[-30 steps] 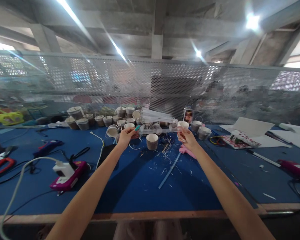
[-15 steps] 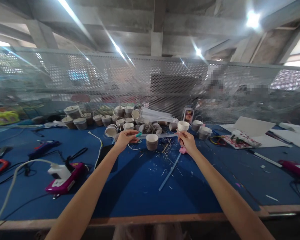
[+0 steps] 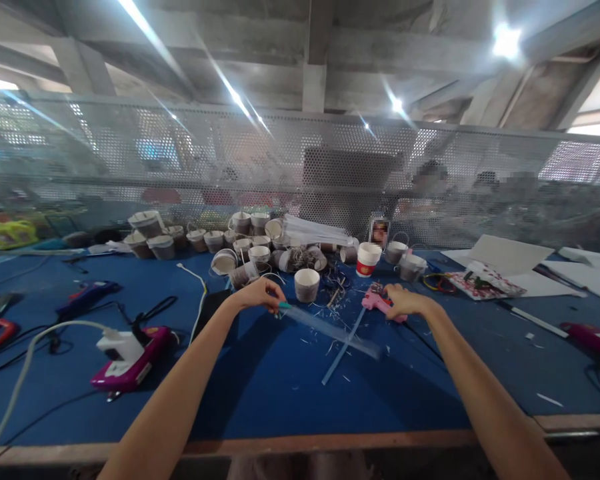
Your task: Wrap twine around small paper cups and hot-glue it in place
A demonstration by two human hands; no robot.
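My left hand (image 3: 260, 293) is closed on one end of a long clear stick (image 3: 330, 329) with a teal tip; its free end slants down to the right over the blue table (image 3: 260, 387). My right hand (image 3: 403, 301) rests on a pink glue gun (image 3: 375, 301) lying on the table, fingers curled round it. A second clear stick (image 3: 341, 347) lies on the table beneath the held one. A brown paper cup (image 3: 307, 285) stands between my hands, with loose scraps around it.
Several brown cups and small baskets (image 3: 240, 243) crowd the back of the table, with a red-and-white cup (image 3: 367, 259). A magenta glue gun with a white plug (image 3: 130, 353) lies at left among cables. White sheets (image 3: 505, 257) lie at right. A mesh screen (image 3: 300, 173) stands behind.
My right hand let go of the stick's right end and dropped onto the pink glue gun. My left hand lowered, and the stick now tilts down towards the table.
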